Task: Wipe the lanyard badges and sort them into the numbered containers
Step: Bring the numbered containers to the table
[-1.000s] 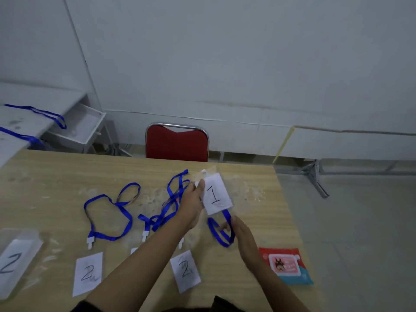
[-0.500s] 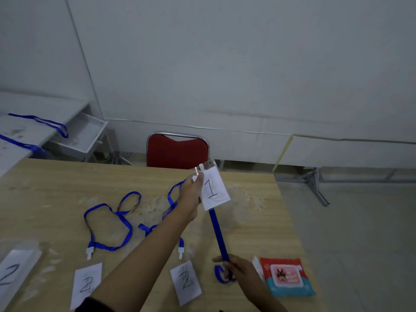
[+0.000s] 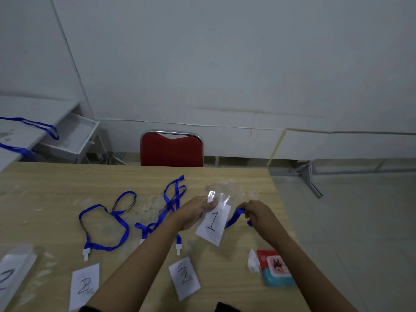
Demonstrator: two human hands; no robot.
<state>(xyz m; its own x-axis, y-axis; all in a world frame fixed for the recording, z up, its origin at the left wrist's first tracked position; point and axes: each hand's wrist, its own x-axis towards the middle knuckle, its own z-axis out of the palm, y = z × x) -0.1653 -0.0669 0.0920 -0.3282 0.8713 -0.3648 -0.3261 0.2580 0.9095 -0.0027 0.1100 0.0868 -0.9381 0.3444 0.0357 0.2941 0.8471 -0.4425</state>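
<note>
My left hand (image 3: 195, 212) pinches the top of a clear badge sleeve holding a paper marked 1 (image 3: 213, 224), lifted just above the wooden table (image 3: 56, 183). My right hand (image 3: 258, 213) grips that badge's blue lanyard strap (image 3: 234, 218) just to the right. Two badges marked 2 (image 3: 85, 285) (image 3: 184, 278) lie flat near the front edge. A clear container labelled 2 (image 3: 12, 275) sits at the far left. Two other blue lanyards (image 3: 105, 224) (image 3: 168, 206) lie loose on the table.
A red and blue wet wipe pack (image 3: 276, 270) with a wipe sticking out lies at the front right, under my right forearm. A red chair (image 3: 171, 149) stands behind the table. A white side table with more blue lanyards (image 3: 29, 129) is at left.
My right hand has come up from near the table's front edge to beside the badge, gathering the strap. The badge marked 1 has dropped lower, closer to the table.
</note>
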